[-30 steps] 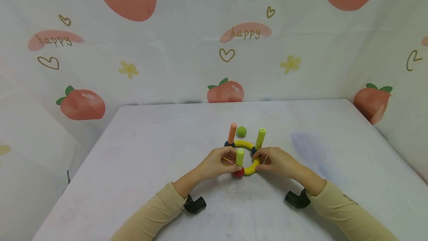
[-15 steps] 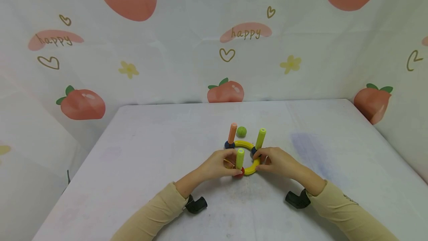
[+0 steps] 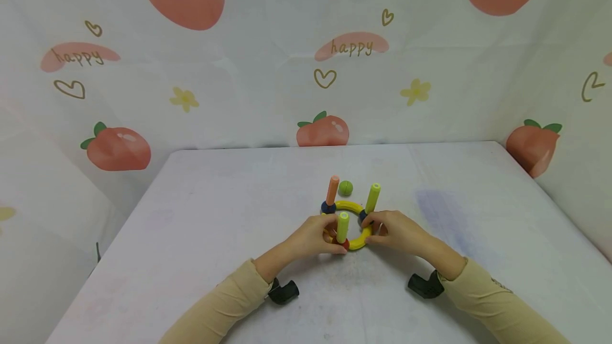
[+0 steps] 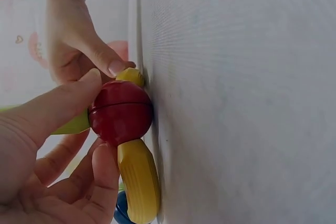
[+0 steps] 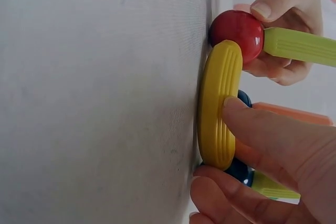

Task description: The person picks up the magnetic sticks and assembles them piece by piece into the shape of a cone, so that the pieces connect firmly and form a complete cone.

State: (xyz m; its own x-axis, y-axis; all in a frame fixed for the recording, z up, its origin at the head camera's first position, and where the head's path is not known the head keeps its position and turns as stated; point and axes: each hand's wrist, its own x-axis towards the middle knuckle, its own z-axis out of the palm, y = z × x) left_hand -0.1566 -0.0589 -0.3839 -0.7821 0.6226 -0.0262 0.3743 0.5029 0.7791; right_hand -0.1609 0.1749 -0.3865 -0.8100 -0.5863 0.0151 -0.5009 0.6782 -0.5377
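A ring of yellow curved sticks joined by balls lies on the table, with straight sticks rising from the balls. My left hand (image 3: 313, 237) holds the red ball (image 4: 122, 111) at the ring's near side, thumb on one side and fingers on the other. Out of that ball stands a light green stick (image 3: 342, 227). My right hand (image 3: 397, 232) pinches a yellow curved stick (image 5: 219, 108) between thumb and fingers, close to a dark blue ball (image 5: 240, 171). A second light green stick (image 3: 373, 198) rises there. At the ring's far left, another dark blue ball (image 3: 328, 207) bears an orange stick (image 3: 332, 190).
Just behind the ring sits a loose green ball (image 3: 346, 188). The white-covered table (image 3: 239, 190) reaches back to a hanging cloth (image 3: 268, 68) printed with peaches. Black wrist-worn pieces (image 3: 284, 292) hang beneath both forearms.
My left hand and sleeve have shifted slightly to the right, and the thumb has slid lower across the red ball. My right hand and the ring look unmoved.
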